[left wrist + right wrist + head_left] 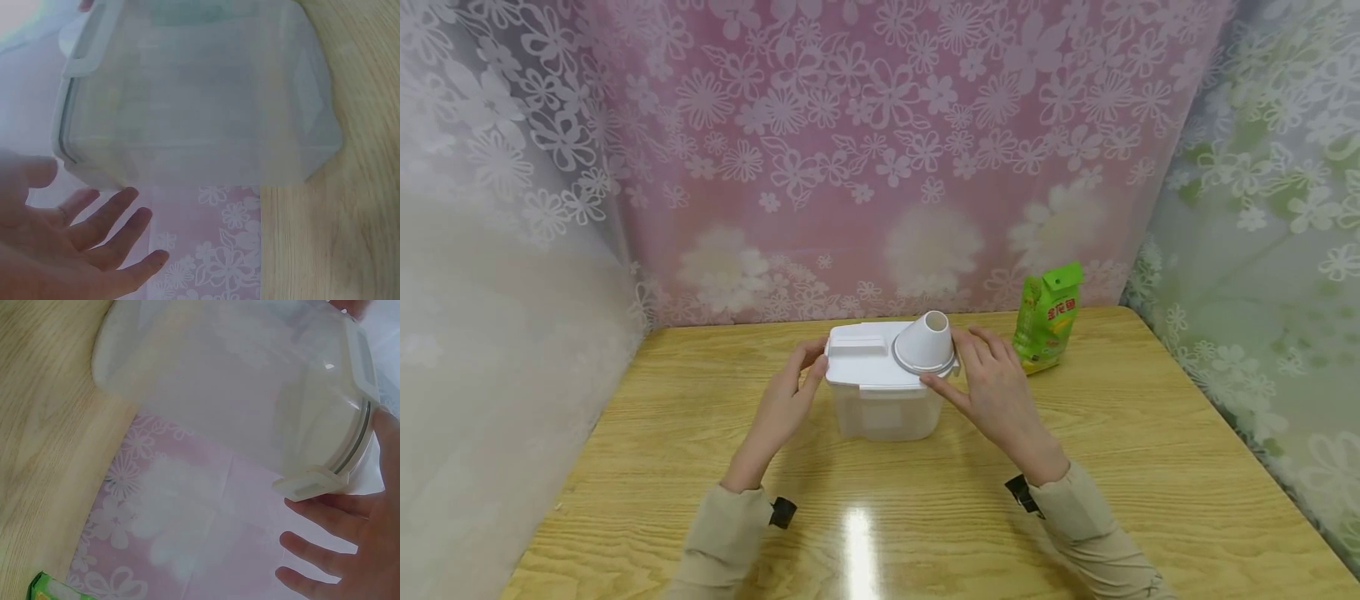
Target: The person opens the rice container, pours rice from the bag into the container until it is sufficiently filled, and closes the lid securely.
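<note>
One rectangular translucent plastic container (887,417) with white lid (867,367) and conical white spout (921,343) stands on the yellow wood-grain counter (692,433), left hand (786,396) and right hand (996,390) at its ends, fingers (103,220) loosely extended.

Right wrist view crops out most of the green bag (47,590). Left wrist cam chops the clear container (194,100) up top.

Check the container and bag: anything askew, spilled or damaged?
Nothing stands out. The container sits upright with its white lid on, the green bag stands to its right, and no spill shows on the table.
</note>
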`<state>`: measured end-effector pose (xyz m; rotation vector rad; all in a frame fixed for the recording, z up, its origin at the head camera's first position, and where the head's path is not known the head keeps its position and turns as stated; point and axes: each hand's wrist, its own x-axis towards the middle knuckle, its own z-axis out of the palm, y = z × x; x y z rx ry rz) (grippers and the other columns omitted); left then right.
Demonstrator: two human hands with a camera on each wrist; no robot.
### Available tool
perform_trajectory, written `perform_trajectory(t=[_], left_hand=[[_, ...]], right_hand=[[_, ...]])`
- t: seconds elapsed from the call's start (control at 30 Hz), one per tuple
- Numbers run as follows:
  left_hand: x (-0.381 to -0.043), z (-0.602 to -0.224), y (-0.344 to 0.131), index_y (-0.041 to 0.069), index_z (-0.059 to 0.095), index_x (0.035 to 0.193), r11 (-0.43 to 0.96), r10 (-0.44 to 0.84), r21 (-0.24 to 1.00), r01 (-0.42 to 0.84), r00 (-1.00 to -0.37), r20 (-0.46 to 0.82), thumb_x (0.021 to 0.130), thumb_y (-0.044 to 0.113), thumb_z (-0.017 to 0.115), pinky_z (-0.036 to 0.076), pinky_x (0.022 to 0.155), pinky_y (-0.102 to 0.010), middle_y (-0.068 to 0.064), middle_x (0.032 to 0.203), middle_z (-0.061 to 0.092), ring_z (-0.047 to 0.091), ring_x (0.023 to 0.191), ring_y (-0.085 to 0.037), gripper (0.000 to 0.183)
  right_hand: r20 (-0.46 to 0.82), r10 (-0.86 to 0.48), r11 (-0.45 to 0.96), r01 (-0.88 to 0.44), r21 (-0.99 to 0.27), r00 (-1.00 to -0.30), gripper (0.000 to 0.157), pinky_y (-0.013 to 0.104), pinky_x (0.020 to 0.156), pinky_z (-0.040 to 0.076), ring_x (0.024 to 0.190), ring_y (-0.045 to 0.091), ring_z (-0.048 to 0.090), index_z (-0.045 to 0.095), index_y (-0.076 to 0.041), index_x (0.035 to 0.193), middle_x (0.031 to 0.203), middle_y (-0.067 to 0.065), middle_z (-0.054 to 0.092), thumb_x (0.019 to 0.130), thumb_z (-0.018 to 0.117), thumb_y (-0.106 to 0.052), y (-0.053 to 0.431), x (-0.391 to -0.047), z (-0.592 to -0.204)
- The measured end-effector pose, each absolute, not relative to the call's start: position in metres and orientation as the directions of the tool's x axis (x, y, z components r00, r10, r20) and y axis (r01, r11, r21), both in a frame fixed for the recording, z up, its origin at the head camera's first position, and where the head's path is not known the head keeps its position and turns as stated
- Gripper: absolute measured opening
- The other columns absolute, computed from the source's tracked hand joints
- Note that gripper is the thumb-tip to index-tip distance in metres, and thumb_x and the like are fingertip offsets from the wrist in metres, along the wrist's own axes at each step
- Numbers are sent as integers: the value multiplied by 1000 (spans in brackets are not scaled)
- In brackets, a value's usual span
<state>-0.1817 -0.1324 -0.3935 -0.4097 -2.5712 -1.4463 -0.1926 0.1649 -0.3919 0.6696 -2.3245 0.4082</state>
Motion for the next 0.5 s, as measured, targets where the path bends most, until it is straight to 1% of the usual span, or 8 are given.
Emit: perform_trajectory(t=[0.1, 0.2, 0.33, 0.5], left_hand=[[-185, -390, -137, 9, 46, 148, 424, 171, 862, 276, -960, 223, 108, 32, 49, 37, 110, -66, -20, 148, 52, 49, 137, -39, 46], [-186, -386, -139, 9, 45, 148, 385, 186, 889, 248, -964, 188, 107, 31, 52, 36, 112, -62, -19, 149, 51, 49, 138, -37, 47], [-186, -383, -140, 10, 45, 148, 382, 186, 896, 227, -968, 167, 106, 32, 53, 39, 112, -56, -17, 148, 53, 50, 137, -34, 48], [-187, -382, -138, 11, 47, 146, 398, 177, 889, 226, -970, 167, 106, 32, 53, 46, 107, -53, -18, 146, 53, 53, 133, -35, 46]], right_hand=[[676, -352, 822, -559, -107, -647, 88, 58, 101, 45, 122, 44, 57, 59, 1, 131, 117, 18, 67, 95, 34, -76, 165, -193, -392], [671, -352, 825, -555, -108, -653, 89, 58, 101, 45, 122, 44, 57, 59, 1, 132, 118, 18, 67, 94, 33, -76, 165, -193, -392], [667, -351, 823, -556, -116, -658, 89, 58, 102, 44, 123, 43, 56, 58, 0, 132, 118, 17, 68, 94, 33, -76, 165, -192, -392], [661, -352, 819, -560, -126, -663, 88, 59, 103, 44, 123, 43, 56, 58, 0, 132, 119, 17, 67, 94, 33, -76, 166, -191, -391]])
